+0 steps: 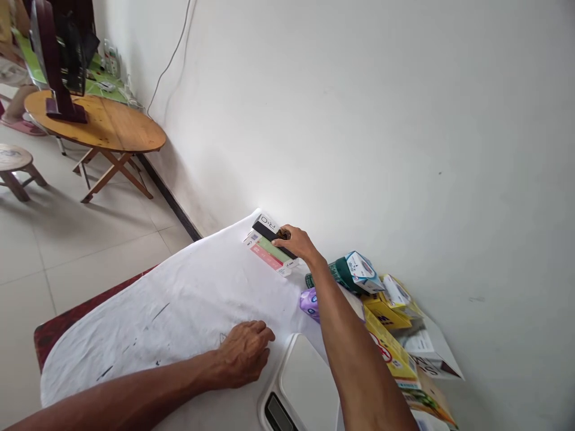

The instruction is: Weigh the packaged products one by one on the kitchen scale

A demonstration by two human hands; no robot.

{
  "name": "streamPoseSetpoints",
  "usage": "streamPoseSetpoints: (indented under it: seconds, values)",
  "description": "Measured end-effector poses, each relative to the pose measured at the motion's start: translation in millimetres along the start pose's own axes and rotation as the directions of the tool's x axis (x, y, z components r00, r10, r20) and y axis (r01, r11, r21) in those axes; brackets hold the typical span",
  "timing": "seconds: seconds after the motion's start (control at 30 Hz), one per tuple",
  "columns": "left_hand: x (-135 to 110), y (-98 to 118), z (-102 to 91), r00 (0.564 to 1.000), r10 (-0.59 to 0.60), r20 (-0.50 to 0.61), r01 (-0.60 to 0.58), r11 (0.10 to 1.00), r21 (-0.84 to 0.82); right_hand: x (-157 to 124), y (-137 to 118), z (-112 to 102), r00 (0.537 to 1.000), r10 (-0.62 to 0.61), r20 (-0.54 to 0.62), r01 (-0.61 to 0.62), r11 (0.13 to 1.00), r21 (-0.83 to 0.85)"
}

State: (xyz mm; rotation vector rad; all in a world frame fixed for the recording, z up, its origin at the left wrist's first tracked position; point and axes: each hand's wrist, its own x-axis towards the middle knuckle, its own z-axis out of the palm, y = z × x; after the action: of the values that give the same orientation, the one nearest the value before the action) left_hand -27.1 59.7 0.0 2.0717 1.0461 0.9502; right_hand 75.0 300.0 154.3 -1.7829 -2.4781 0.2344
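From the head camera, at the far corner of the white cloth [188, 311] near the wall: a black-and-white box [265, 221], right against a green-and-pink printed carton [266, 255]. Right hand [296, 241] over the box, thumb and fingers bent narrow about it; far fingertips and part of the lettering hidden. Between thumb and forefinger, a dark brownish patch, too small to tell as print or separate object. Cannot tell whether lifted or just resting.

Left hand [246, 352] palm down on the cloth, fingers loosely bent, undersides out of sight; cannot tell about anything beneath. Just beside, a white kitchen scale [309, 380], cut off by the lower edge and partly behind the right forearm, display [278, 413] too dark to read.

Also partly behind that forearm, a purple soft pack [309, 303]; next to it, a dark-green container [342, 275], shape unclear, and a white-and-blue box [362, 269]. Further right, overlapping yellow cartons [390, 312], lowest packages cropped.

Upper left, a fan [45, 54] on a folding table [121, 126]; at the edge, a person's leg [20, 103], mostly cropped.
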Motion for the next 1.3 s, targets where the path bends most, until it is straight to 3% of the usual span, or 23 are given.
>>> streamPoseSetpoints:
  seconds: [0.17, 0.33, 0.5, 0.6, 0.73, 0.97, 1.13, 1.2, 1.3]
  values:
    - [0, 2, -4.3, 1.0, 0.019, -0.005, -0.019, 1.0, 0.003, -47, -7, -15, 0.984, 0.029, -0.175, -0.031, 1.0, -0.006]
    - [0, 1, -8.2, 0.999, 0.044, -0.003, -0.044, 0.999, -0.008, -156, -2, -28, 0.968, 0.017, -0.252, -0.028, 0.999, -0.044]
    - [0, -2, -8.9, 0.999, 0.053, -0.006, -0.053, 0.999, -0.006, -278, 9, 6, 0.955, 0.198, -0.22, -0.186, 0.98, 0.071]
    - [0, -1, -11.0, 0.999, 0.054, -0.003, -0.054, 0.999, 0.008, -323, 9, 36, 0.934, 0.304, -0.189, -0.286, 0.951, 0.118]
    - [1, 0, -15.6, 0.998, 0.063, 0.009, -0.063, 0.998, 0.025, -346, 0, 58, 0.909, 0.373, -0.186, -0.356, 0.927, 0.119]
    - [4, -1, -19.4, 0.994, 0.103, 0.021, -0.103, 0.995, 0.016, -363, -2, 63, 0.862, 0.424, -0.278, -0.398, 0.906, 0.145]
    - [4, -2, -19.7, 0.994, 0.107, 0.027, -0.108, 0.994, 0.023, -384, 0, 78, 0.842, 0.424, -0.335, -0.345, 0.899, 0.271]
    - [4, -2, -19.6, 0.994, 0.106, 0.028, -0.107, 0.994, 0.029, -396, 2, 85, 0.807, 0.446, -0.386, -0.33, 0.884, 0.333]
    - [5, -3, -19.2, 0.994, 0.107, 0.027, -0.108, 0.994, 0.034, -422, 11, 93, 0.692, 0.548, -0.47, -0.4, 0.833, 0.382]
